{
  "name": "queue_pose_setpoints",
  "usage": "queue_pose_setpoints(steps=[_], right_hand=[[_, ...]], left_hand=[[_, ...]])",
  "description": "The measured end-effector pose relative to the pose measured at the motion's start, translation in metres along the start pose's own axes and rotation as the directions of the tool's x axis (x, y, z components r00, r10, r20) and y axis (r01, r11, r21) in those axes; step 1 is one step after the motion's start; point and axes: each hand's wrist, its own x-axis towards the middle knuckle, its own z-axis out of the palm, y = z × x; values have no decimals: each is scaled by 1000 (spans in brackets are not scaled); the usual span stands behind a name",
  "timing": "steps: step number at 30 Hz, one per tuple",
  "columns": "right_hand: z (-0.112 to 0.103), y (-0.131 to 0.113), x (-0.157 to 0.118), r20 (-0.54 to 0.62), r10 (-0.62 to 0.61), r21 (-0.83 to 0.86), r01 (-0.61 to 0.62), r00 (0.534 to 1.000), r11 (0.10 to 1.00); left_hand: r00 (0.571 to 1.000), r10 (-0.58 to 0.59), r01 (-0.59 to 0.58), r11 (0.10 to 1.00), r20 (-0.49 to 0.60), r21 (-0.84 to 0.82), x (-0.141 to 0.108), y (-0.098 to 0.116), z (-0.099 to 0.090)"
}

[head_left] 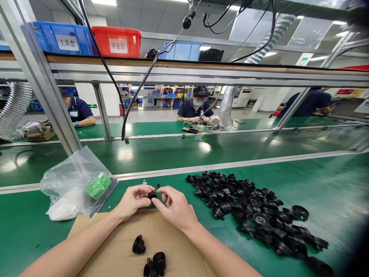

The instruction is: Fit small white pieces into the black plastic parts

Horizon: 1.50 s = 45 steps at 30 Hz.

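A small black round part is held over the far edge of the brown cardboard. The fingers of my left hand are closed round its left side. My right hand has its thumb against the part's right side, with the fingers curled above. Nearer to me on the cardboard lie several black parts. A large heap of similar black parts spreads over the green table to the right. Just beyond my hands are tiny white pieces and a tiny black piece.
A clear plastic bag with a green label lies at the left by a metal post. Black cables hang ahead. Blue and red bins stand on the shelf above. Several people sit beyond the green conveyor.
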Motion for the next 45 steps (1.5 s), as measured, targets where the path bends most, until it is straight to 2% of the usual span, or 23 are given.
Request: queue_pose_setpoints(steps=[4,9,13,17,23,30,33,36,37,39,41,42,43,45], right_hand=[[3,7,2,63,94,51,-97,994,994],[9,13,1,119,224,116,-238,967,964],[11,10,-1,105,188,77,-197,976,977],[11,8,-1,87,151,59,-156,985,986],[11,7,-2,60,134,51,-137,989,989],[15,4,-7,67,140,94,-146,988,985],[11,4,-2,105,155,-16,-154,982,988],[-7,8,9,161,230,-320,-170,960,932],[-17,10,13,155,276,-450,-181,949,875],[-36,17,21,100,378,-675,-216,921,706],[-52,23,25,36,461,-791,-257,887,556],[-57,26,25,17,478,-808,-270,878,524],[-59,28,25,16,473,-805,-269,881,529],[-54,28,22,63,402,-759,-218,913,614]], left_hand=[[999,-30,31,999,-33,33,0,-3,-1],[992,-21,59,948,-124,313,-3,-3,10],[992,-5,57,902,-122,429,-6,-1,18],[993,53,8,858,-103,514,-8,1,19],[988,148,-91,812,-53,577,-9,1,19],[980,192,-121,781,-51,613,-11,5,21],[987,157,-105,800,-37,591,-11,4,22],[985,174,-131,772,-8,622,-8,3,18],[976,217,-157,734,-9,661,-6,3,15],[948,317,-194,622,-17,758,-2,2,5],[927,374,-183,507,-24,842,1,1,-8],[924,380,-159,459,-31,874,3,0,-14],[925,376,-130,420,-42,898,4,-1,-20],[931,357,-69,363,-70,929,7,-4,-28]])
